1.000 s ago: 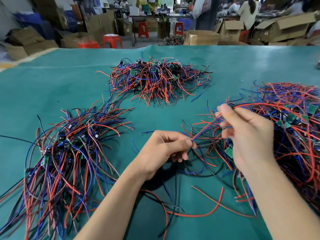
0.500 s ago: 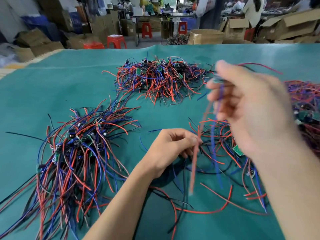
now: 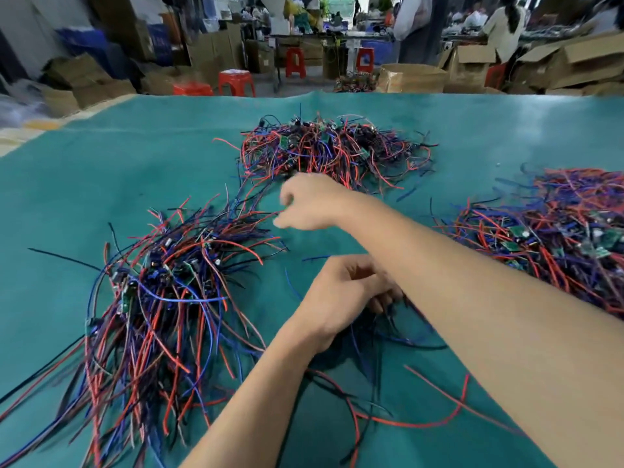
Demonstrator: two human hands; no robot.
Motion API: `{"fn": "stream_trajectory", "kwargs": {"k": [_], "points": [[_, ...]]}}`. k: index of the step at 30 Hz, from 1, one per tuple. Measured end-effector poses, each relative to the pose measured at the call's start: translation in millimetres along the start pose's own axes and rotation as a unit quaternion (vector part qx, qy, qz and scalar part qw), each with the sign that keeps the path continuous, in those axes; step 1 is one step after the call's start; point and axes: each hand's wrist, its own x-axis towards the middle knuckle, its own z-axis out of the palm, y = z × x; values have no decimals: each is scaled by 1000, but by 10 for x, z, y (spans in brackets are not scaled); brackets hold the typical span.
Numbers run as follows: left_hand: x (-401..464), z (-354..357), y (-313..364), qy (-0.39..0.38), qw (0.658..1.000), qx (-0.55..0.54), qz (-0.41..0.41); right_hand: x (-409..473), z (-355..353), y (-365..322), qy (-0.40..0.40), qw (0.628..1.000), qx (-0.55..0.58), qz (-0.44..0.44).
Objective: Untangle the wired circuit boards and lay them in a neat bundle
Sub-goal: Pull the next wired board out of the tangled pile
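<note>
On the green worktop (image 3: 101, 184), the right hand (image 3: 310, 201) reaches across to the far end of the neat bundle (image 3: 162, 298) of wired boards; it is blurred, so whether its fingers grasp anything cannot be told. Nearer than that bundle's right edge, the left hand (image 3: 341, 298) has fingers curled over loose wires (image 3: 388, 336). Right of the bundle sprawls a tangled pile (image 3: 557, 238); beyond it lies another pile (image 3: 334, 150).

Right hand (image 3: 312, 201) reaches across to the ten o'clock bundle (image 3: 162, 298); left hand (image 3: 341, 298) holds wires (image 3: 381, 336) on the bench (image 3: 101, 170)
</note>
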Motion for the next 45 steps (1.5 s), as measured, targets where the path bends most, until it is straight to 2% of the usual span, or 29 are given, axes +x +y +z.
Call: {"fn": "stream_trajectory", "kwargs": {"k": [2, 4, 8, 13, 20, 22, 27, 31, 34, 36, 41, 45], "points": [[10, -7, -5, -8, 1000, -11, -5, -149, -97, 194, 2, 996, -34, 88], [18, -7, -23, -15, 1000, -7, -1, -244, -174, 306, -9, 991, -32, 132], [27, 4, -44, -8, 1000, -15, -6, -331, -211, 457, -17, 992, 34, 121], [24, 0, -26, -11, 1000, -18, -13, -410, -233, 556, 53, 981, 125, 138], [21, 8, -4, 7, 998, -50, -23, -586, -262, 654, 129, 891, 395, 184], [20, 8, 7, 23, 997, -67, -31, -692, -281, 681, 125, 871, 442, 175], [32, -1, 21, 50, 993, -99, -39, -898, -336, 788, 123, 847, 494, 155], [27, 9, 26, 51, 993, -95, -40, -917, -332, 821, 115, 861, 475, 139], [19, 11, 39, 45, 993, -97, -40, -807, -264, 821, 146, 906, 369, 146], [18, 8, 44, 44, 994, -96, -40, -700, -193, 809, 183, 920, 303, 166], [18, 0, 27, 36, 994, -93, -40, -463, -68, 753, 191, 916, 253, 246], [20, -7, 24, 27, 994, -95, -37, -393, -18, 813, 213, 890, 283, 287]]}}
